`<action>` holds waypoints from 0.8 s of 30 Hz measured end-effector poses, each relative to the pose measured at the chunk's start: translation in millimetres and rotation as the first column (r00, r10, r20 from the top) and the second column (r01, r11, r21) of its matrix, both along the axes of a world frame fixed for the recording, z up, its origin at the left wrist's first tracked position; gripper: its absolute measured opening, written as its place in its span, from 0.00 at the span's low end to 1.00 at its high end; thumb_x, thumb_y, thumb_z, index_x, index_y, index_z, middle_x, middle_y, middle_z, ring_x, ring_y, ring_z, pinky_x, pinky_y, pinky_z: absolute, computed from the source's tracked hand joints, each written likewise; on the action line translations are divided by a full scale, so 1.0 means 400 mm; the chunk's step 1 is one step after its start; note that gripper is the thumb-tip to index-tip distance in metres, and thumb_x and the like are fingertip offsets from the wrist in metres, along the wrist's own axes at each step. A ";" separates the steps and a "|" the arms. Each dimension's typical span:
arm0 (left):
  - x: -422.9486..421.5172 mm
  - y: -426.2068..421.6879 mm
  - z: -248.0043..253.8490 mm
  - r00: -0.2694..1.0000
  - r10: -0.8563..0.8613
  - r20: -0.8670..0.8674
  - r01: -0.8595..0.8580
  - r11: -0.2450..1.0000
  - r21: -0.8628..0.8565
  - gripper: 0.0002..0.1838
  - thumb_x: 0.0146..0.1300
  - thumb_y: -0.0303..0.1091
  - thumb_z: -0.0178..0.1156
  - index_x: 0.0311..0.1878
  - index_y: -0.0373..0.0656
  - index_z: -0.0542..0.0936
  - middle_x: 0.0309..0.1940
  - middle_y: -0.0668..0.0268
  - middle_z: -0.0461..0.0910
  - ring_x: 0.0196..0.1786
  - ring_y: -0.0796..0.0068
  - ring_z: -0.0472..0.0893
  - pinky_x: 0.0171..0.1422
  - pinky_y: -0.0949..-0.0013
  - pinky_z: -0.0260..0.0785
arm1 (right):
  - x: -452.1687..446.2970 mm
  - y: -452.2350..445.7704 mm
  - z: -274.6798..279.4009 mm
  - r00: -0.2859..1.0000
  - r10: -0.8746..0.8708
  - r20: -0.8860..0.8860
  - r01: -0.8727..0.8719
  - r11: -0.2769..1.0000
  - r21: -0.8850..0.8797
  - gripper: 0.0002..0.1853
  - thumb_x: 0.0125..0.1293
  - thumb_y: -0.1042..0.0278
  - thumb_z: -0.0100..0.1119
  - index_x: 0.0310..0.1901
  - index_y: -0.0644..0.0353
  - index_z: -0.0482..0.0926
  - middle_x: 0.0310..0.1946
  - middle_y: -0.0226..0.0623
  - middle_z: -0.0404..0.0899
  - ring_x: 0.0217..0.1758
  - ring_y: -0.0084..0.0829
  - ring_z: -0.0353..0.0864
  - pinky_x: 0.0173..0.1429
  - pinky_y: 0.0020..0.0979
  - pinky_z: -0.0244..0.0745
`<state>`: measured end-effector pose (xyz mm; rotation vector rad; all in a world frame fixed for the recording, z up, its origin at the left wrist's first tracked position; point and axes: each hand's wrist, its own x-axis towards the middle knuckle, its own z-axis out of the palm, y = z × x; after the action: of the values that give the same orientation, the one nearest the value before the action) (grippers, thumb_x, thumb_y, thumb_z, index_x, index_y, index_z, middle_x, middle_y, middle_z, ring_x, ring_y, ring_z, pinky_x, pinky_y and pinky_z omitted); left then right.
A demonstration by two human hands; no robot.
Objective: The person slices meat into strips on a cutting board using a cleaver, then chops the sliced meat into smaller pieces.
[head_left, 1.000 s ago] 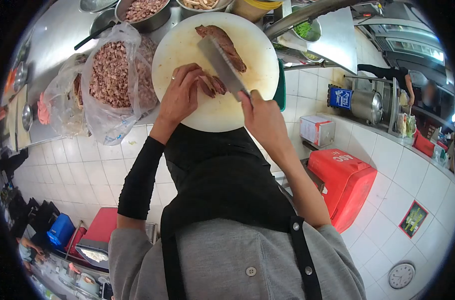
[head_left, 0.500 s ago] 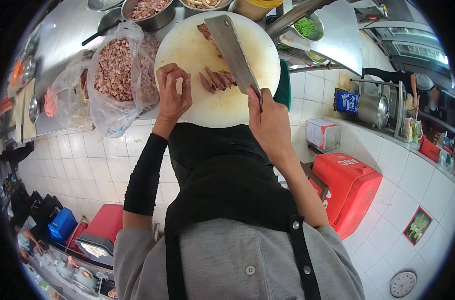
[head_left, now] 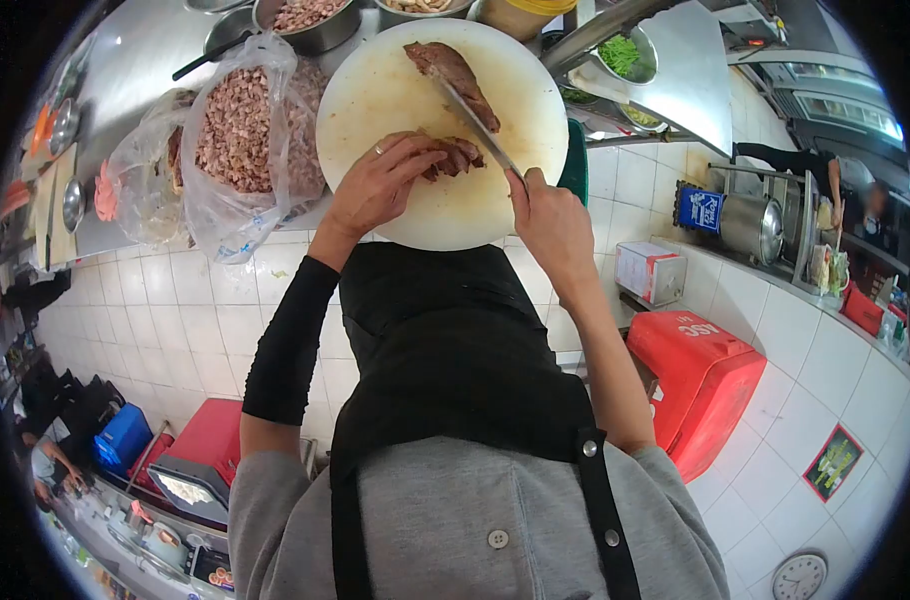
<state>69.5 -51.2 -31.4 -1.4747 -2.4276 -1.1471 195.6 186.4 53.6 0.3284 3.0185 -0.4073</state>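
1. Landmark: the round white board (head_left: pixel 360 110), lying on the metal tabletop (head_left: pixel 165 55). Near side means toward the apron.
2. Meat slices (head_left: pixel 462 158) lie in a short row just nearside of the board's middle. The row runs mostly left to right across the board, its right end slightly farther off.
3. Left hand (head_left: pixel 375 190) reaches in over the board's near-left edge and is the nearer one, touching the slices. Fingers bent and close together over the row's left part; tips partly hidden, so cannot tell whether they pinch or only press. Rest of the row shows rightward of them.
4. Right hand (head_left: pixel 555 225), at the board's near-right edge, has its fingers wrapped around the handle of the knife (head_left: pixel 487 137).
5. Key relation: the blade slants from the right edge toward the board's far middle, crossing the row's line near its right end, with left fingers on the blade's left. Contact between blade and slices: cannot tell.
6. Long meat chunk (head_left: pixel 457 78) on the board's far half, beyond and right of the left fingers. Long axis roughly follows the blade; blade's far end overlaps its near-left flank in this view.
7. Plastic bag (head_left: pixel 210 215) of diced meat just beside the board's left edge.
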 end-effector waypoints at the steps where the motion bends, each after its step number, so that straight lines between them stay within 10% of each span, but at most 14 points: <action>1: 0.000 0.009 0.000 1.000 -0.019 0.017 0.019 1.000 -0.013 0.26 0.62 0.20 0.65 0.65 0.45 0.84 0.65 0.62 0.83 0.67 0.53 0.81 0.73 0.54 0.77 | 0.004 0.004 -0.008 1.000 -0.002 0.005 0.003 1.000 -0.020 0.23 0.86 0.51 0.53 0.36 0.62 0.77 0.18 0.55 0.81 0.23 0.59 0.86 0.27 0.54 0.81; 24: 0.016 0.074 0.049 0.997 -0.074 0.012 0.074 0.997 0.003 0.13 0.70 0.28 0.65 0.56 0.44 0.80 0.56 0.59 0.80 0.60 0.54 0.80 0.67 0.54 0.75 | -0.040 -0.007 -0.039 0.998 0.030 0.050 -0.033 0.998 0.058 0.25 0.85 0.48 0.52 0.36 0.62 0.79 0.22 0.55 0.85 0.27 0.55 0.91 0.28 0.48 0.86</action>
<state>76.0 -21.8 -12.0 -1.5735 -2.3969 -1.1756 179.8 183.8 38.0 0.2896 2.9878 -0.3044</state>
